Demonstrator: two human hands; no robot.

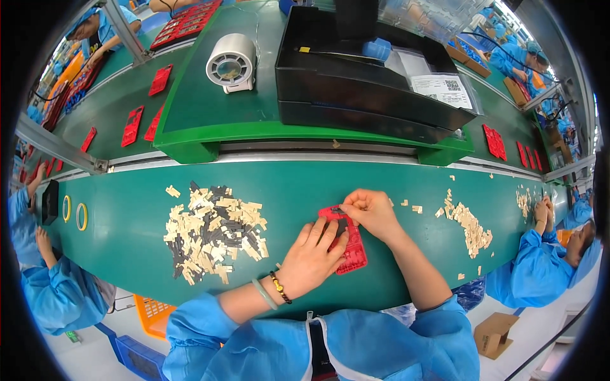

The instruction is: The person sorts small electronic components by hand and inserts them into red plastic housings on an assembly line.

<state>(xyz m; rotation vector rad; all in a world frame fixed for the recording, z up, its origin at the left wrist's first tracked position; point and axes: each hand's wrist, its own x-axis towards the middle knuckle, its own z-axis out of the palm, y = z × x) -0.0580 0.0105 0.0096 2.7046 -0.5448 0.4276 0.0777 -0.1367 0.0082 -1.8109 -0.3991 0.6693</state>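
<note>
A red plastic tray [356, 256] with moulded recesses lies slanted on the green bench in front of me. Across its left side my left hand [311, 254] is spread, with bent fingers bracing it against the bench. At the tray's far end, my right hand [370, 213] pinches with thumb and forefinger at a small dark piece [335, 210]; the fingertips partly hide it. Another dark patch shows in the tray beside my left fingers. To the left is a heap of small flat cream and black pieces [213, 228].
Cream pieces [469, 228] are scattered to the right. Two tape rolls [81, 216] lie at the left. Beyond the bench, a green raised shelf [267, 132] holds a white fan [231, 62] and a black bin [368, 101]. Red trays [132, 126] rest on the belt behind. Co-workers sit on both sides.
</note>
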